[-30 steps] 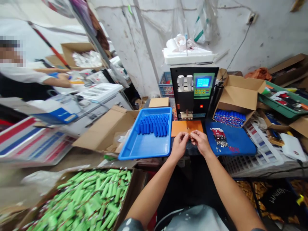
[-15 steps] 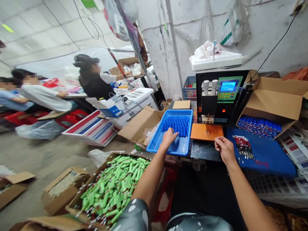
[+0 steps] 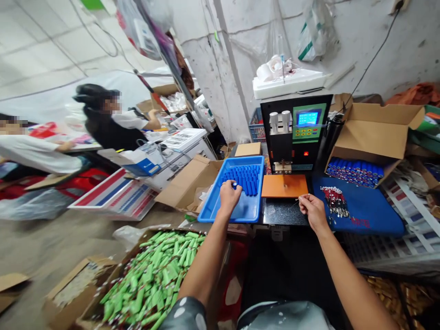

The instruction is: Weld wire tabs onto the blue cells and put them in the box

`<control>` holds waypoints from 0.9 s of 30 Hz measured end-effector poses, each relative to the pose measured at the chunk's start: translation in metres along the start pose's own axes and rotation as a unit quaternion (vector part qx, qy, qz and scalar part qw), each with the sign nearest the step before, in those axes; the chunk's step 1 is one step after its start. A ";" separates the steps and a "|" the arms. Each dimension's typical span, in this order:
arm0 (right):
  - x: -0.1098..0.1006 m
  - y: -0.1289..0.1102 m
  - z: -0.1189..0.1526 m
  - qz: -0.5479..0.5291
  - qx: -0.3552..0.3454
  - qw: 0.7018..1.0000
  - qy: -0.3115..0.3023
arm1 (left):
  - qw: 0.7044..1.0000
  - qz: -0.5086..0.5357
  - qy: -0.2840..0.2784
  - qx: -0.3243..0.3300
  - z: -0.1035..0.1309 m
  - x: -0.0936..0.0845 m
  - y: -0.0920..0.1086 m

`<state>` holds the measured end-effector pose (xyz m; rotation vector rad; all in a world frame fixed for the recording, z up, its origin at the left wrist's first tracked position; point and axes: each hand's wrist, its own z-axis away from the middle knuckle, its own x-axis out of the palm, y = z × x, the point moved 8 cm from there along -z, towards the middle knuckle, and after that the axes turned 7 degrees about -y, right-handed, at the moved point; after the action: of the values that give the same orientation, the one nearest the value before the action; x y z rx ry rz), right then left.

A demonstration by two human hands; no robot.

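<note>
My left hand (image 3: 229,197) is closed on a blue cylindrical cell (image 3: 234,184), over the left part of a blue tray (image 3: 229,217). Upright blue cells (image 3: 245,176) stand in rows in that tray. My right hand (image 3: 311,208) pinches a thin lead (image 3: 296,200) just off the front right corner of an orange board (image 3: 285,185). The board lies under the head of a black machine (image 3: 292,133) with a lit blue screen. Right of my right hand, red and black leads (image 3: 335,200) lie on a blue mat (image 3: 373,211).
A carton (image 3: 373,130) at the right holds more blue cells. Green wrapped packs (image 3: 154,270) fill a box at lower left. An open carton (image 3: 184,183) adjoins the tray's left side. Other people sit at tables at the far left.
My left hand has drawn back left from the rows, now with a cell in its fingers. My right hand still holds the lead. The camera view has turned slightly right.
</note>
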<state>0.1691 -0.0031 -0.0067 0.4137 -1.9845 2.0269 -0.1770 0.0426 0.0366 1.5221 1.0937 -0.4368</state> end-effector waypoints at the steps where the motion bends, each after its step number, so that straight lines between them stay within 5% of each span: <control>1: -0.003 0.001 0.000 -0.001 0.001 1.000 0.005 | 0.999 0.015 0.012 0.035 0.003 -0.003 0.014; 4: -0.007 0.002 -0.001 0.002 -0.001 1.000 0.011 | 0.985 0.120 -0.050 0.115 0.010 0.013 0.061; 7: -0.009 -0.001 -0.004 0.005 -0.005 1.000 0.010 | 0.945 0.239 -0.167 0.148 0.017 0.050 0.105; 11: -0.012 -0.006 -0.005 0.007 -0.010 1.000 0.015 | 0.917 0.298 -0.220 0.146 0.021 0.089 0.139; 18: -0.019 -0.011 -0.014 0.005 -0.021 0.999 0.031 | 0.902 0.328 -0.242 0.145 0.023 0.107 0.154; 27: 0.009 -0.024 -0.055 0.026 -0.027 0.999 0.033 | 0.871 0.400 -0.258 0.120 0.030 0.122 0.147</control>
<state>0.1695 0.0521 0.0179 0.2820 -2.0250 1.9858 0.0123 0.0762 0.0175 1.7805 -0.0524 -0.3624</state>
